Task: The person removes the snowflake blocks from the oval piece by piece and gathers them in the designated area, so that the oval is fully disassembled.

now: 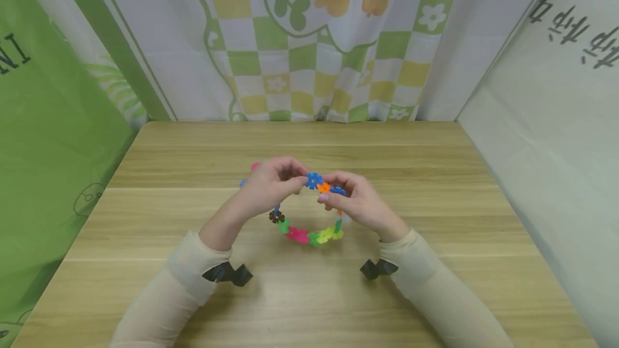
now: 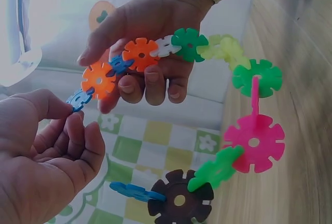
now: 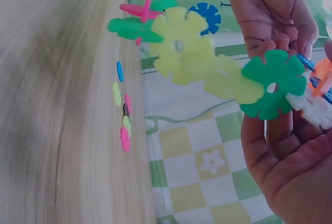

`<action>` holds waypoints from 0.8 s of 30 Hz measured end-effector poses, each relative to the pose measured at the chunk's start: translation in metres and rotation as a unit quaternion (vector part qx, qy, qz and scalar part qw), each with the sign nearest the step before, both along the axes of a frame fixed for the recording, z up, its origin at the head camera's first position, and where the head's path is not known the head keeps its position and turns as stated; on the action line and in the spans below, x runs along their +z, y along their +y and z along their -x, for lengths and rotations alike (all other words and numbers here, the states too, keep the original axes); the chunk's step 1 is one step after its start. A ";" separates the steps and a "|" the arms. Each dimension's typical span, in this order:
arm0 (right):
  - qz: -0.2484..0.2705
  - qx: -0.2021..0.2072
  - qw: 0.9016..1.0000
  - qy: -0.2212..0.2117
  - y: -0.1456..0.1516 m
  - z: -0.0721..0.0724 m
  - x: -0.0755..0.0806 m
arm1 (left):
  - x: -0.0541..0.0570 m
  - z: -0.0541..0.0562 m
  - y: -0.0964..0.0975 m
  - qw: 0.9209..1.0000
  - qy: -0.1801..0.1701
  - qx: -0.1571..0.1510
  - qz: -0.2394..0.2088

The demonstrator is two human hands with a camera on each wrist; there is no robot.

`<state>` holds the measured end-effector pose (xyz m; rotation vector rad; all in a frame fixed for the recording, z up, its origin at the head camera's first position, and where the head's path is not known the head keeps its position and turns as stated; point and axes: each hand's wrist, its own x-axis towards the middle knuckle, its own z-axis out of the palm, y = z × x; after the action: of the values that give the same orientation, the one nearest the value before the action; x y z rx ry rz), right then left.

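Note:
A chain of notched, flower-shaped plastic discs (image 1: 297, 234) hangs in a loop between the two hands. My left hand (image 1: 268, 187) pinches the blue disc (image 2: 79, 100) at one end of it between thumb and fingertips. On the right, my right hand (image 1: 362, 200) grips the chain close to that end, thumb and fingers about the orange disc (image 2: 98, 80). White, green, yellow and pink discs follow along the loop in the left wrist view. Lower down, a dark brown disc (image 2: 167, 195) joins a blue disc (image 2: 129, 191) whose far side hangs free.
Several loose discs (image 3: 125, 138) lie on the wooden table (image 3: 62, 130), partly hidden behind the left hand in the head view. A patterned curtain (image 1: 300, 58) hangs at the table's far edge, with cloth walls on both sides.

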<state>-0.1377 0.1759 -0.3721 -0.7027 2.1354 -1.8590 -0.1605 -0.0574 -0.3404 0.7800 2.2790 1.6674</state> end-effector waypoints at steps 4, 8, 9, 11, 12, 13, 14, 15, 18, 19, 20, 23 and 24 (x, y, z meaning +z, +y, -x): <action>-0.009 -0.011 1.000 0.000 0.001 0.000 0.000 | 0.001 -0.002 -0.001 1.000 -0.007 0.012 -0.009; -0.016 -0.019 1.000 -0.001 0.001 0.000 0.001 | 0.000 -0.001 -0.001 1.000 0.008 -0.006 -0.006; -0.017 -0.020 1.000 -0.001 0.001 0.000 0.001 | 0.000 -0.001 -0.001 1.000 0.011 -0.015 -0.006; -0.019 -0.021 1.000 0.000 0.001 0.000 0.001 | -0.001 0.000 -0.001 0.999 0.015 -0.038 -0.006; -0.020 -0.020 1.000 0.001 0.001 -0.001 0.002 | -0.002 0.000 -0.001 0.999 0.017 -0.047 -0.004; -0.021 -0.019 1.000 0.002 0.001 -0.001 0.001 | -0.003 0.000 -0.001 0.998 0.015 -0.058 -0.004; -0.021 -0.016 1.000 0.002 0.000 -0.001 0.001 | -0.004 0.001 -0.001 0.998 0.009 -0.067 -0.007; -0.022 -0.013 1.000 0.003 0.000 -0.001 0.001 | -0.005 0.001 -0.001 0.997 0.002 -0.077 -0.011; -0.017 -0.003 1.000 0.000 0.000 -0.001 0.000 | -0.008 0.002 0.000 0.995 -0.013 -0.093 -0.021; -0.015 -0.002 1.000 0.000 -0.001 -0.001 -0.001 | -0.009 0.002 -0.001 0.995 -0.020 -0.097 -0.026; -0.014 0.000 1.000 0.000 -0.001 -0.001 0.000 | -0.009 0.002 0.000 0.994 -0.026 -0.101 -0.031; -0.014 0.000 1.000 0.004 -0.002 -0.001 0.000 | -0.010 0.003 -0.001 0.992 -0.037 -0.111 -0.044; -0.015 -0.001 1.000 0.005 -0.002 -0.001 0.000 | -0.011 0.003 -0.001 0.992 -0.038 -0.113 -0.048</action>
<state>-0.1363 0.1740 -0.3724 -0.7056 2.1659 -1.8250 -0.1637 -0.0588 -0.3509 0.9388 1.9899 1.6804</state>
